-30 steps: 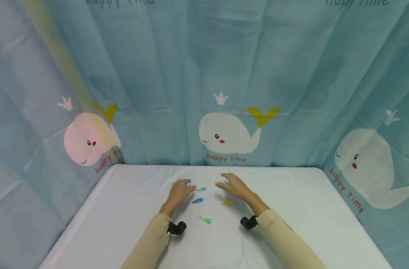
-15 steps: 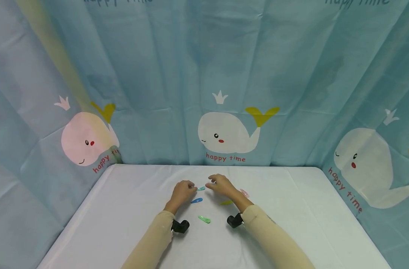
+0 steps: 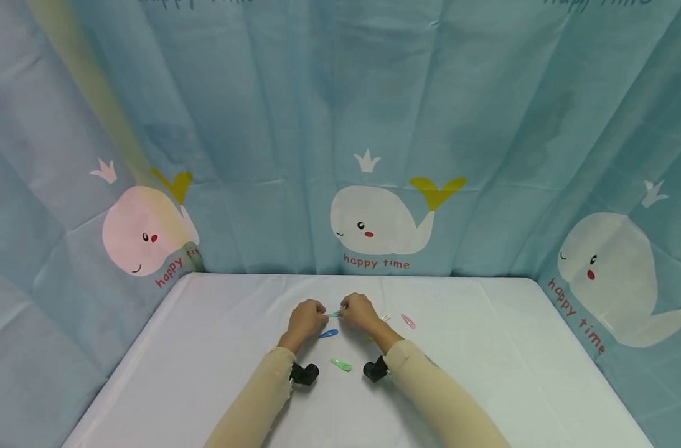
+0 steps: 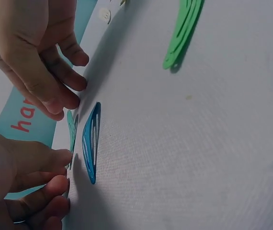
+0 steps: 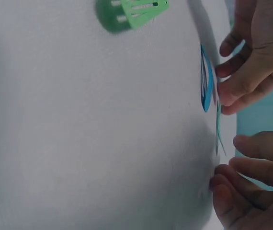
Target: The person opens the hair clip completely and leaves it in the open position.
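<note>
Whale-print curtain (image 3: 374,155) hanging behind white table (image 3: 514,373). Left hand (image 3: 305,318) and right hand (image 3: 360,311) meeting over table's middle, each pinching one end of teal hair clip (image 3: 333,314) between fingertips, clip sitting just above cloth. Blue hair clip (image 3: 328,334) lying just beside it, toward person. Green hair clip (image 3: 341,365) resting nearer, between wrists. Pink hair clip (image 3: 408,321) lying right of right hand; yellow one (image 3: 370,339) showing partly under right wrist.
</note>
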The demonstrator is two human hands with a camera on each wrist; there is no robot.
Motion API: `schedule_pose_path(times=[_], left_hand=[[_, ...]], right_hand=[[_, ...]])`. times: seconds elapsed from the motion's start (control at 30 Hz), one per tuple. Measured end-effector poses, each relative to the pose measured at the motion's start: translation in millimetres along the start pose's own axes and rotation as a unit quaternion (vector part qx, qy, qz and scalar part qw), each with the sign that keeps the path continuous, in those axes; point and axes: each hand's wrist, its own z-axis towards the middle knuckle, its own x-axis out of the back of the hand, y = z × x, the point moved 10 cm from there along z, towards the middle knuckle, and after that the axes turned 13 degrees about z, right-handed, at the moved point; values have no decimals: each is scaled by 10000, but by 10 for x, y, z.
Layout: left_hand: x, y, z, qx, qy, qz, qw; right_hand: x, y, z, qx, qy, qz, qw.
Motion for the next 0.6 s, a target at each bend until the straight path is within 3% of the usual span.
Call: schedule_pose_path(times=[0.37, 0.6], left_hand=[[-1, -32, 19, 76, 130, -33, 9999], [-12, -10, 48, 63, 141, -61, 9999]], right_hand=[[15, 81, 16, -388, 264, 262, 9986], [13, 94, 46, -400, 423, 229, 9980]])
